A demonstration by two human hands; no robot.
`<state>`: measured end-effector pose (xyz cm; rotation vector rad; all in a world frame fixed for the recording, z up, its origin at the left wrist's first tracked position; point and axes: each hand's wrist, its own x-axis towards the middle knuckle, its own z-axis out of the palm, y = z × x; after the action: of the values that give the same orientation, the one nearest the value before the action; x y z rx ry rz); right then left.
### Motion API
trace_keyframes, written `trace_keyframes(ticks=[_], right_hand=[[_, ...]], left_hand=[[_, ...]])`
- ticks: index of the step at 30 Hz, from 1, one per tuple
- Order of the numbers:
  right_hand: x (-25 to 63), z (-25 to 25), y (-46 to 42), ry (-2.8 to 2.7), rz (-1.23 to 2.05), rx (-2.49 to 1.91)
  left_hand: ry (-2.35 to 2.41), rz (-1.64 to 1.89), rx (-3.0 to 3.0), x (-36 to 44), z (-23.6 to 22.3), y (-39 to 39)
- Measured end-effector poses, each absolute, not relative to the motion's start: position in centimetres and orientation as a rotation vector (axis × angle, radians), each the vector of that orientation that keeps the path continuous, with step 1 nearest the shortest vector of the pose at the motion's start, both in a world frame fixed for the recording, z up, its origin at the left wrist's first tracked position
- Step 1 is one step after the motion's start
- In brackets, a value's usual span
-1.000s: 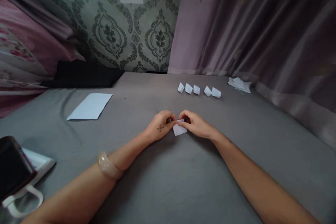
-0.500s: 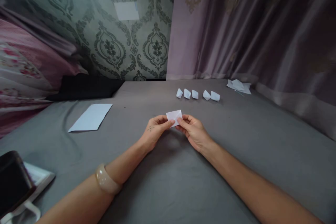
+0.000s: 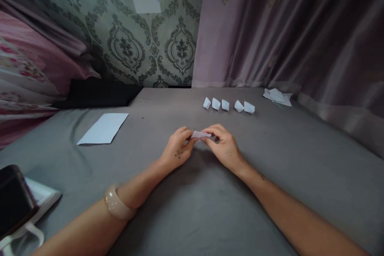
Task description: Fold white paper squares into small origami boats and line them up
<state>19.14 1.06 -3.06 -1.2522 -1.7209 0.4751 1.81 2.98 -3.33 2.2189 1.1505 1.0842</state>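
A small folded piece of white paper (image 3: 200, 134) is held between both hands above the grey sheet (image 3: 192, 200). My left hand (image 3: 179, 147) pinches its left end between thumb and fingers. At the other end, my right hand (image 3: 223, 146) is closed on the paper too, thumb below and fingers over the top. The paper tilts so that it looks like a thin strip. Beyond the hands several folded white paper pieces (image 3: 216, 104) stand in a row.
A flat white paper sheet (image 3: 105, 129) lies to the left. Loose white papers (image 3: 277, 96) are piled at the far right by the curtain (image 3: 255, 28). A phone (image 3: 15, 200) rests on a white stand at lower left; black cloth (image 3: 99, 94) lies behind.
The folded paper has tipped from facing me to nearly edge-on. Both hands have turned with it, their backs now showing more. The camera's view has shifted slightly.
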Motion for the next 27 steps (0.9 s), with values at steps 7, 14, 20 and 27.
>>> trace_keyframes(ticks=[7, 14, 20, 27], right_hand=[[20.1, -2.5, 0.0, -2.237, -0.213, -1.277], [19.9, -3.0, -0.2, -2.483, -0.540, -1.257], [19.8, -3.2, -1.2, -2.527, -0.225, -1.444], [20.0, -2.3, -1.6, -2.297, 0.341, -1.595]], left_hand=[[1.043, 0.963, 3.047, 0.4, -3.0, 3.0], [0.914, 0.515, 3.251, 0.7, -2.9, 2.9], [0.942, 0.239, 3.147, 0.9, -2.7, 2.3], [1.113, 0.461, 2.668, 0.5, -3.0, 2.1]])
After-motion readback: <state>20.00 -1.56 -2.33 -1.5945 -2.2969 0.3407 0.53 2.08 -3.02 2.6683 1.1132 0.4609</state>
